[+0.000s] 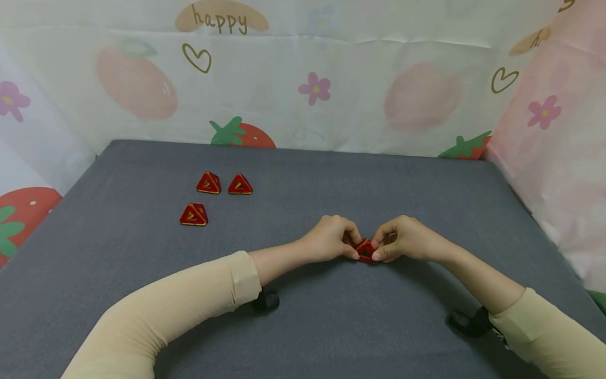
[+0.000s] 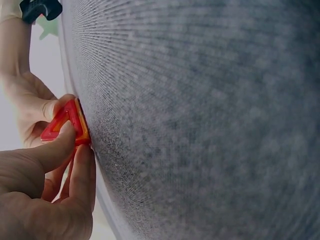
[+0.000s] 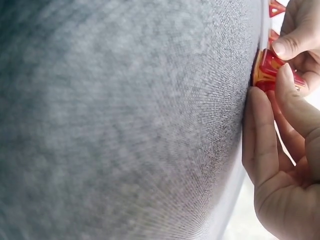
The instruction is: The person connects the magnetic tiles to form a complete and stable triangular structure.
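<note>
Between both hands, a small red and yellow pyramid of triangular frames [image 1: 365, 250] stands on the grey cloth. My left hand [image 1: 331, 239] pinches its left side with thumb and fingertips. From the right, my right hand [image 1: 407, 239] pinches the same pyramid. The left wrist view shows the left thumb on a face of the pyramid [image 2: 79, 122], the fingers low beside it. In the right wrist view the right thumb lies against the pyramid [image 3: 270, 67], and its fingers rest near the cloth. Part of the pyramid is hidden behind the fingers.
Farther left on the grey-covered table [image 1: 303, 326] stand three similar red pyramids: one at the back [image 1: 209, 183], one beside it [image 1: 240, 184], and one nearer [image 1: 194, 215]. A printed curtain [image 1: 360, 47] hangs behind the table and along its sides.
</note>
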Available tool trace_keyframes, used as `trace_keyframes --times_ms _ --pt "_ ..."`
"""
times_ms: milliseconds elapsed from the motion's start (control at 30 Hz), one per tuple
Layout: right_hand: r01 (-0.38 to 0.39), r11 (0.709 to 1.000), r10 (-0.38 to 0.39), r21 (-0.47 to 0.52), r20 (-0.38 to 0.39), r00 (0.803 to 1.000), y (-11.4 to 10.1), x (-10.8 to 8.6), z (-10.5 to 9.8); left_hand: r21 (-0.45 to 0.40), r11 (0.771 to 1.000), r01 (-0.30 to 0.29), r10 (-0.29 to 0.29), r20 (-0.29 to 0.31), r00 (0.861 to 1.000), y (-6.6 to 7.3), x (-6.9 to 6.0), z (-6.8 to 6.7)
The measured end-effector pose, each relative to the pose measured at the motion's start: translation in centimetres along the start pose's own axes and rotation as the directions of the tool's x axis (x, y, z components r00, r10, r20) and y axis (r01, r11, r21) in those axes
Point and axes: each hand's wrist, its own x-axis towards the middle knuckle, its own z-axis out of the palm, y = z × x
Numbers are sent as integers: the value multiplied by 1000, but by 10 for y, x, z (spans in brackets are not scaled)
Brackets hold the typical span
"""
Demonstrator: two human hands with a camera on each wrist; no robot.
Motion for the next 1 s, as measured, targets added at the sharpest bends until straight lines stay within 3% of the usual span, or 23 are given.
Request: trace_keyframes --times_ms 400,1000 --pt "16 1000 -16 -4 -11 1000 4 2 -1 -9 1000 -1 1 3 1000 0 0 0" --pt "51 984 -56 -169 -26 998 0 0 1 4 999 53 -53 39 998 0 2 -1"
